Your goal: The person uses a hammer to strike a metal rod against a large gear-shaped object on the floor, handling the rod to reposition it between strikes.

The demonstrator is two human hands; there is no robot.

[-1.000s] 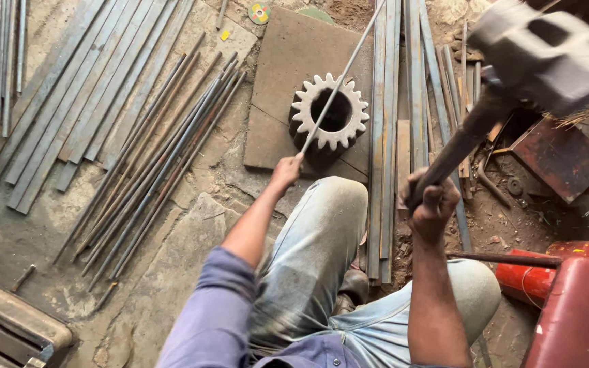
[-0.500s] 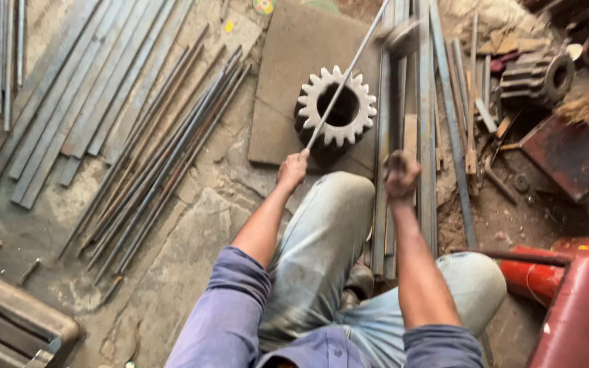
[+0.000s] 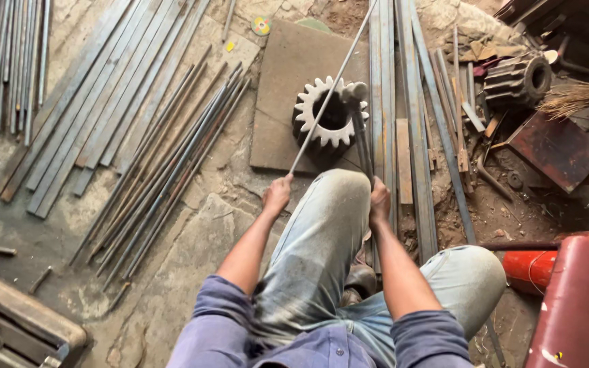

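Left hand: fingers wrapped tight around the near end of a long thin grey steel rod.
Right hand: closed on a dark hammer handle.
Rod: slants across the large toothed steel gear.
Hammer head: resting on the gear's rim.
Gear: standing on a flat grey plate.

Rough stone floor underfoot, cracked and dusty in flat daylight. Long steel bars lie fanned across the left side. A red cylinder rests at right, beside a rusty metal plate.

Hammer swung down from overhead onto gear.
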